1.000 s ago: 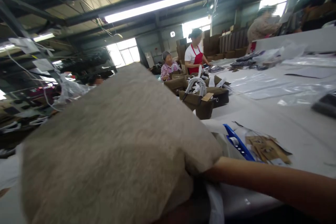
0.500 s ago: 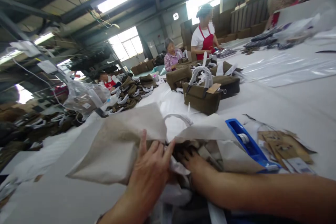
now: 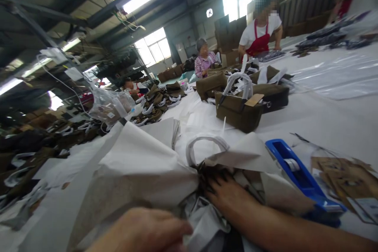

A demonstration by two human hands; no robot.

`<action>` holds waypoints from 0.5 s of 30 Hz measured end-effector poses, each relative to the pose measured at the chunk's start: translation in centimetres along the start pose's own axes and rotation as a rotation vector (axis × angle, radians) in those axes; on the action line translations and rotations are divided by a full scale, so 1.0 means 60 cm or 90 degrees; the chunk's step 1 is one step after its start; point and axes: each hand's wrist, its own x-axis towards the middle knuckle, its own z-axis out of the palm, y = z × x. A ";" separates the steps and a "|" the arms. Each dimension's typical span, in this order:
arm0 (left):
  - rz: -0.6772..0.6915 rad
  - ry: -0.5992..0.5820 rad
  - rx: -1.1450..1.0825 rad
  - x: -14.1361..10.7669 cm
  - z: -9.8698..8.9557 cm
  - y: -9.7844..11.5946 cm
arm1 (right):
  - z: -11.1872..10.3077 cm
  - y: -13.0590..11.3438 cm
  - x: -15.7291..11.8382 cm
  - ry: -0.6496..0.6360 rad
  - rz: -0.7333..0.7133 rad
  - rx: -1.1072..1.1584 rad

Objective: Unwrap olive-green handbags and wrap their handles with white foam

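Directly in front of me, a bag with a white-wrapped handle [image 3: 208,139] lies amid large sheets of pale paper [image 3: 141,153]. My right hand [image 3: 226,191] reaches into its dark opening, fingers spread and partly lost in shadow. More pale paper [image 3: 251,151] stands up just beyond that hand. Low in the view, my left hand [image 3: 150,228] is smeared by motion, close to the crumpled white paper [image 3: 203,216] at the near side of the opening. Whether its fingers grip anything cannot be made out.
A blue tape dispenser [image 3: 304,177] and brown tags [image 3: 339,177] lie to the right. Olive bags [image 3: 239,112] stand farther back, with heaps of similar bags [image 3: 156,104] at left. Co-workers [image 3: 260,35] are at the table's far side.
My left hand has come away from the bag's opening, down toward me. The left paper sheet now rises and folds upward. My right hand stays in the bag; the view has shifted left.
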 end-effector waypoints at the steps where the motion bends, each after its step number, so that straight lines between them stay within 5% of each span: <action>1: -0.024 0.094 0.016 0.021 -0.021 0.000 | 0.001 0.000 0.000 0.002 0.002 -0.001; 4: -0.121 0.316 0.144 0.097 -0.043 -0.024 | 0.005 0.005 -0.003 0.010 0.006 -0.002; 8: -0.200 0.171 0.248 0.155 0.005 -0.071 | 0.015 0.014 -0.014 0.090 -0.004 -0.003; 11: -0.287 0.070 0.200 0.138 0.056 -0.083 | 0.029 0.012 -0.026 0.167 0.002 -0.003; 15: -0.277 0.062 0.018 0.101 0.088 -0.095 | 0.046 0.003 -0.044 0.171 0.022 0.001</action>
